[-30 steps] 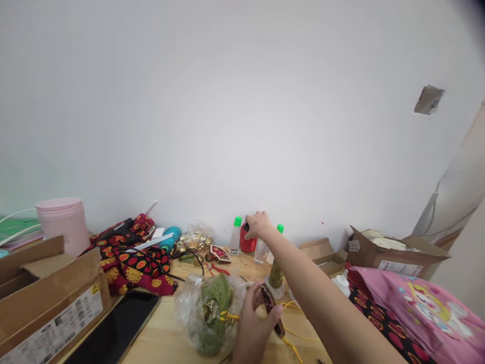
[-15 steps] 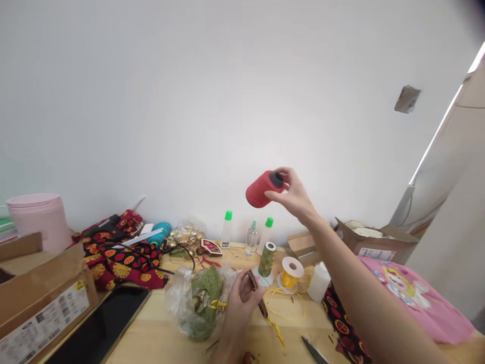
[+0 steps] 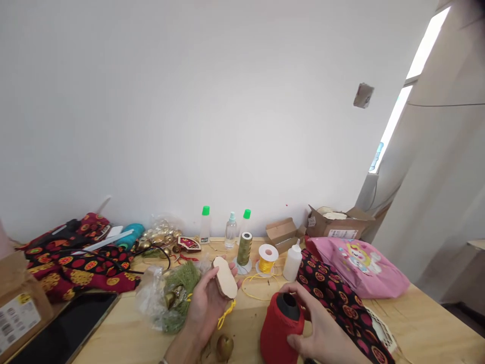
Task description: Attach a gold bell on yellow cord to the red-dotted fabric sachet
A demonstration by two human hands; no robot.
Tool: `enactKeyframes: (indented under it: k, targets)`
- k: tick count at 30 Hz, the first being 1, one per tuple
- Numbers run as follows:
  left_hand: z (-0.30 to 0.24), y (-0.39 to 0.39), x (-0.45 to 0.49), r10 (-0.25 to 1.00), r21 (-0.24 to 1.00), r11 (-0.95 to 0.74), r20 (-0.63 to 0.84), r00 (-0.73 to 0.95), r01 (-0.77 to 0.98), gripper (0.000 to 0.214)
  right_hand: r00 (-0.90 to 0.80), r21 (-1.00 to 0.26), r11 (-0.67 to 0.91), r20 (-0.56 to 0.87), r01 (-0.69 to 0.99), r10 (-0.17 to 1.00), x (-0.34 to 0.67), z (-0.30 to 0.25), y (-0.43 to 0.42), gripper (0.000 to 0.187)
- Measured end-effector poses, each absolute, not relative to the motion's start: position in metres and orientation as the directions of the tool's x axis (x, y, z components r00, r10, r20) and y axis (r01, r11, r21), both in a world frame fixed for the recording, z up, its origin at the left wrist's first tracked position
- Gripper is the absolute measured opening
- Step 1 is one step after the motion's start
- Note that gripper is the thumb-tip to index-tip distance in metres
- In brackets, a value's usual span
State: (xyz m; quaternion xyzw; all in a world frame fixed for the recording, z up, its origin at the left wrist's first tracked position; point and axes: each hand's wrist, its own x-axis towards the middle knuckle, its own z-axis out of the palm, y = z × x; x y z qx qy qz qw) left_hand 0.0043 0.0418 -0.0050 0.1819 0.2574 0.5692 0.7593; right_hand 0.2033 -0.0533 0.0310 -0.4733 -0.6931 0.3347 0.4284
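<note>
My left hand (image 3: 202, 308) holds a pale, flat wooden piece with a wavy outline (image 3: 225, 279), thumb on its edge and fingers behind it. A looped yellow cord (image 3: 226, 314) hangs from the piece. My right hand (image 3: 316, 323) is wrapped round a large red thread cone (image 3: 278, 331), which stands upright at the front of the table, its black core facing up. Between the hands lies a small brassy bell (image 3: 225, 347). Left of my left hand sits a clear plastic bag (image 3: 149, 298) with green tassels (image 3: 182, 283) and brassy bells.
Behind stand a green thread spool (image 3: 245, 250), a yellow cord spool (image 3: 268, 260), a white squeeze bottle (image 3: 293, 262) and green-capped bottles (image 3: 205, 225). Patterned fabric (image 3: 337, 298) and a pink bag (image 3: 359, 268) lie right. A phone (image 3: 71, 323) and cardboard box (image 3: 26, 298) are left.
My right hand has brought the red thread cone down from in front of the wall to the table. My left hand has turned the wooden piece so its pale face shows. The view has shifted right.
</note>
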Motion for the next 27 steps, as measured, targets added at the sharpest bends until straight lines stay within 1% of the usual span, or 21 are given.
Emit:
enactKeyframes:
  k: [4, 8, 11, 14, 16, 19, 21, 23, 24, 25, 27]
  targets:
    - [-0.002, 0.039, 0.002, 0.959, 0.580, 0.283, -0.155, 0.237, -0.764, 0.031, -0.144, -0.754, 0.374, 0.355, 0.539, 0.924, 0.218, 0.032, -0.046, 0.044]
    - [-0.001, 0.039, 0.000, 0.963, 0.592, 0.268, -0.134, 0.235, -0.760, 0.033, -0.078, -0.713, 0.382, 0.420, 0.588, 0.904, 0.235, 0.030, -0.033, 0.044]
    - [0.001, 0.038, 0.001, 0.957, 0.584, 0.288, -0.140, 0.255, -0.759, 0.034, -0.095, -0.740, 0.417, 0.437, 0.527, 0.895, 0.235, 0.029, -0.031, 0.049]
    - [0.005, 0.036, 0.003, 0.959, 0.582, 0.275, -0.111, 0.261, -0.765, 0.034, -0.233, -0.805, 0.437, 0.371, 0.402, 0.899, 0.228, 0.030, -0.032, 0.056]
    - [0.006, 0.034, 0.004, 0.961, 0.586, 0.261, -0.080, 0.265, -0.767, 0.032, -0.317, -0.849, 0.423, 0.326, 0.316, 0.891, 0.226, 0.031, -0.029, 0.057]
    - [0.006, 0.032, 0.004, 0.945, 0.601, 0.274, -0.025, 0.325, -0.751, 0.030, -0.400, -0.901, 0.389, 0.291, 0.190, 0.869, 0.228, 0.032, -0.020, 0.059]
    - [0.006, 0.031, 0.005, 0.930, 0.607, 0.283, 0.016, 0.368, -0.743, 0.032, -0.418, -0.909, 0.362, 0.253, 0.206, 0.873, 0.230, 0.032, -0.016, 0.067]
    - [0.006, 0.031, 0.006, 0.914, 0.608, 0.297, 0.043, 0.404, -0.736, 0.033, -0.365, -0.895, 0.337, 0.222, 0.291, 0.904, 0.229, 0.033, -0.014, 0.074]
    - [0.006, 0.030, 0.006, 0.906, 0.608, 0.308, 0.047, 0.420, -0.732, 0.033, -0.331, -0.890, 0.328, 0.220, 0.318, 0.917, 0.227, 0.033, -0.014, 0.073]
    - [0.007, 0.030, 0.007, 0.898, 0.610, 0.324, 0.043, 0.438, -0.723, 0.032, -0.315, -0.891, 0.328, 0.228, 0.314, 0.921, 0.226, 0.033, -0.014, 0.070]
    - [0.008, 0.028, 0.008, 0.880, 0.622, 0.365, 0.012, 0.475, -0.693, 0.029, -0.364, -0.914, 0.345, 0.253, 0.212, 0.896, 0.224, 0.032, -0.011, 0.066]
